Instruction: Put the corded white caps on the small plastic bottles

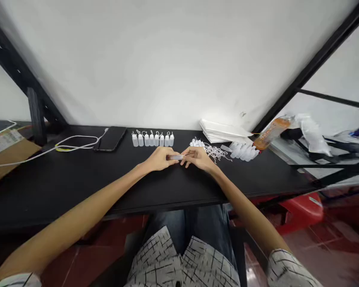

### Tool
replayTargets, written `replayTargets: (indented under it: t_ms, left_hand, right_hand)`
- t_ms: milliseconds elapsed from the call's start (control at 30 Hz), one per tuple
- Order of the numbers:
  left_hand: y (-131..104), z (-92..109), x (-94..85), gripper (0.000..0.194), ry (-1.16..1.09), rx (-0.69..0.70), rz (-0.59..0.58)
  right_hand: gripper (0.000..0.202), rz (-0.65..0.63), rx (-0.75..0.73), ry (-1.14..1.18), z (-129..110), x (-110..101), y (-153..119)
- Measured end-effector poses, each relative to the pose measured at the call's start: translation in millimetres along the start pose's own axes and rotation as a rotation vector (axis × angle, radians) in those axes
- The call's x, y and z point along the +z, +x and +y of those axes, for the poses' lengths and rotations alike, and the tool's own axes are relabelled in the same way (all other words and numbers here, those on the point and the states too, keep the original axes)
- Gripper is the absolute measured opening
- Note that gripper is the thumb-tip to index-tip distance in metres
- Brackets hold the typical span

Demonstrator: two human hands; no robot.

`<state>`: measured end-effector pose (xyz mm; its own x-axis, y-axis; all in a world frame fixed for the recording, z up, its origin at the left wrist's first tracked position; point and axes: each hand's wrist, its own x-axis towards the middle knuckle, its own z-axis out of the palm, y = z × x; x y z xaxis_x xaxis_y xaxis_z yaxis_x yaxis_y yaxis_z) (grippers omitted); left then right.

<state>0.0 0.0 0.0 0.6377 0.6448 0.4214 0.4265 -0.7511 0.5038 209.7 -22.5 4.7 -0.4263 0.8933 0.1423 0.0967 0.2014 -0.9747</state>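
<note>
My left hand and my right hand meet over the middle of the black table. Together they grip one small clear plastic bottle, held sideways between the fingertips. Behind the hands stands a row of several small white capped bottles. To the right lie a heap of small white caps with strings and a cluster of uncapped clear bottles.
A stack of white sheets lies at the back right. A black phone with a white cable lies at the back left. A cardboard box sits far left. An orange bottle lies beyond the table's right end.
</note>
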Motion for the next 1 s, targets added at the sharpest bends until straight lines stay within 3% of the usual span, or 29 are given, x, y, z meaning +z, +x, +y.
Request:
replayTargets:
  t_ms: [167, 333, 433, 567, 733, 867, 1000]
  left_hand:
    - [-2, 4, 4.0, 0.024, 0.137, 0.136, 0.14]
    - [-3, 11, 7.3, 0.027, 0.445, 0.329, 0.294]
    - [-2, 13, 8.6, 0.029, 0.556, 0.368, 0.35]
    - [-1, 11, 8.5, 0.026, 0.411, 0.259, 0.39]
    - [-2, 8, 5.2, 0.028, 0.134, 0.068, 0.265]
    - [-2, 6, 3.0, 0.025, 0.009, 0.081, 0.269]
    - [-2, 3, 3.8, 0.024, 0.037, 0.186, 0.293]
  right_hand:
    - [0.03, 0.038, -0.02, 0.101, -2, -1, -2]
    - [0.03, 0.08, -0.037, 0.172, -4, -4, -3]
    - [0.03, 0.112, -0.061, 0.192, -6, -5, -3]
    - [0.028, 0.144, -0.136, 0.171, -8, -2, 0]
    - [0.033, 0.159, -0.163, 0.13, -8, 0, 2]
    - [0.034, 0.086, -0.082, 0.094, -7, 1, 1]
    - [0.033, 0.044, -0.069, 0.112, -6, 1, 0]
